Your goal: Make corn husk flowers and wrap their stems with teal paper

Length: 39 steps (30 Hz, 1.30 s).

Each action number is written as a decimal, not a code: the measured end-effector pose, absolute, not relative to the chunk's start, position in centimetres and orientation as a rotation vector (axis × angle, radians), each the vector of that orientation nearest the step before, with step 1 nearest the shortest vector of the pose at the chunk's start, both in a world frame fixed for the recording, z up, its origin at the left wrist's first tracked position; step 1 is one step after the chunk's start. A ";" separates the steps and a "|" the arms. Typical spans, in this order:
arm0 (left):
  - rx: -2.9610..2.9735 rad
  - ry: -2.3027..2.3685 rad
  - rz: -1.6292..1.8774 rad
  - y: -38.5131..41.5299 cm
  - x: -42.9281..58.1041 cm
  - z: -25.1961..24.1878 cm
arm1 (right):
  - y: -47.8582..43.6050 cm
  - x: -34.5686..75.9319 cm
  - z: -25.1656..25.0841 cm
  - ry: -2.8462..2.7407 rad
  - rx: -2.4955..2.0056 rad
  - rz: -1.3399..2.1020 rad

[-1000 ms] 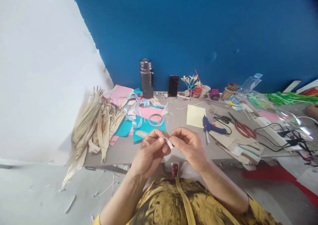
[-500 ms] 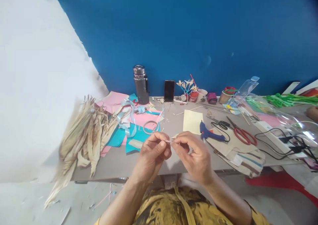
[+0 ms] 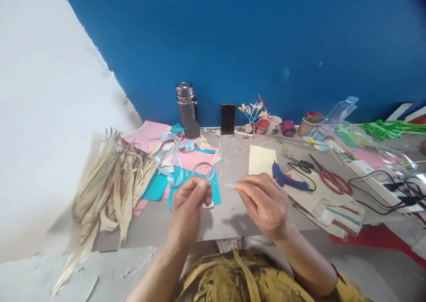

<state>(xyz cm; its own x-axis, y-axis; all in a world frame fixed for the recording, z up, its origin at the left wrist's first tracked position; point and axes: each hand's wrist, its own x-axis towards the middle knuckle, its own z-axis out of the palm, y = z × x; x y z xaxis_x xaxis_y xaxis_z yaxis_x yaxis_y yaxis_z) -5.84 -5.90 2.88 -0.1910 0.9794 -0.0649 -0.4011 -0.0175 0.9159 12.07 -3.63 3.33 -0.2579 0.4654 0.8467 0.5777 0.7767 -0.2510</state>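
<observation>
Above the table's front part, my right hand [image 3: 264, 206] pinches a small, thin, pale strip [image 3: 229, 185] between thumb and fingertips, its free end pointing left. To its left, a gap apart, my left hand [image 3: 190, 200] is closed with the thumb pressed on the curled fingers; whatever it holds, if anything, is hidden. Under and behind the left hand lie sheets of turquoise paper [image 3: 214, 191] and a roll of tape [image 3: 203, 170]. A pale scrap [image 3: 208, 206] shows just below the left fingers. Dried corn husks [image 3: 113, 191] are heaped at the left.
A blue glue gun [image 3: 289, 180], red-handled scissors [image 3: 331, 177] and a striped glove [image 3: 336, 213] lie at the right, beside a power strip [image 3: 379, 184] with cables. Along the wall stand a thermos [image 3: 188, 113], a phone [image 3: 228, 119], husk flowers [image 3: 253, 111] and a plastic bottle [image 3: 339, 113].
My hands have moved apart from where their fingertips met. My left hand has shifted left, my right hand slightly right with the pale strip in it. The view has shifted slightly.
</observation>
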 end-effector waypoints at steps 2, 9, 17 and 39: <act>0.805 1.019 1.386 -6.1 -5.4 2.8 | -3.7 12.1 3.2 -1.933 -0.794 -0.137; 0.788 0.956 1.342 -6.0 -4.3 3.2 | -4.0 12.2 3.2 -1.966 -0.718 -0.043; 0.814 0.941 1.418 -6.4 -4.2 3.5 | -4.7 13.3 2.7 -1.441 -0.994 0.678; 0.826 0.784 1.331 -6.8 -3.3 2.5 | -5.5 13.1 3.7 -1.379 -0.980 1.145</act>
